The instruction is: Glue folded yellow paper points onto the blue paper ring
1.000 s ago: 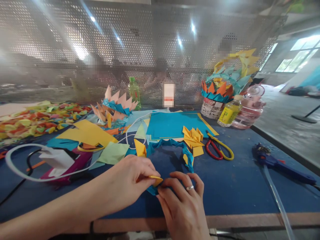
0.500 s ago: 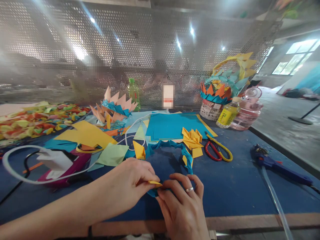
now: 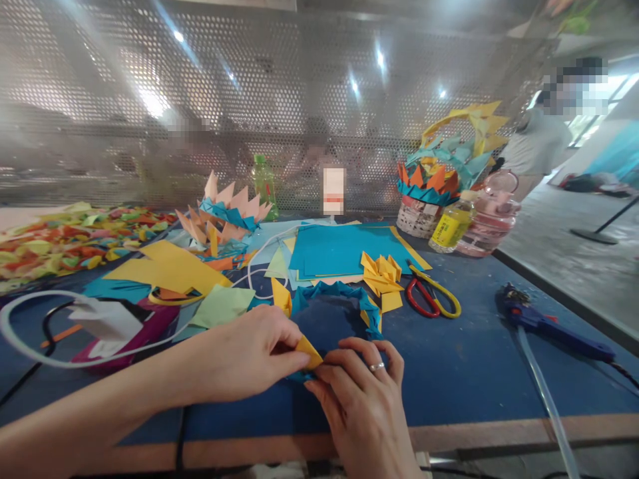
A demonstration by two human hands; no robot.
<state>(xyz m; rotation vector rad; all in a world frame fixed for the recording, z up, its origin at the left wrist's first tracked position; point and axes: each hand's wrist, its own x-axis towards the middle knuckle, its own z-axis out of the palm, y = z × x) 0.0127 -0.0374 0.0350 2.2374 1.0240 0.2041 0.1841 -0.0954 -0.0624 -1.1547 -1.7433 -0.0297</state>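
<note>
Lower centre: my left hand (image 3: 249, 356) and right hand (image 3: 362, 399), fingers pinched on a yellow paper piece (image 3: 308, 351) against the teal paper ring (image 3: 344, 299). Risk: loose grip, piece slips crooked.

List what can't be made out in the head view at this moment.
- Yellow folded piece: mostly covered by the left hand and right hand; its full shape is hidden.
- Blue paper ring: near end hidden under both hands.
- Glue gun: cord cut off by the right edge.
- Label on the yellow bottle: too small to read.
- People behind the perforated screen: blurred by the mesh.
</note>
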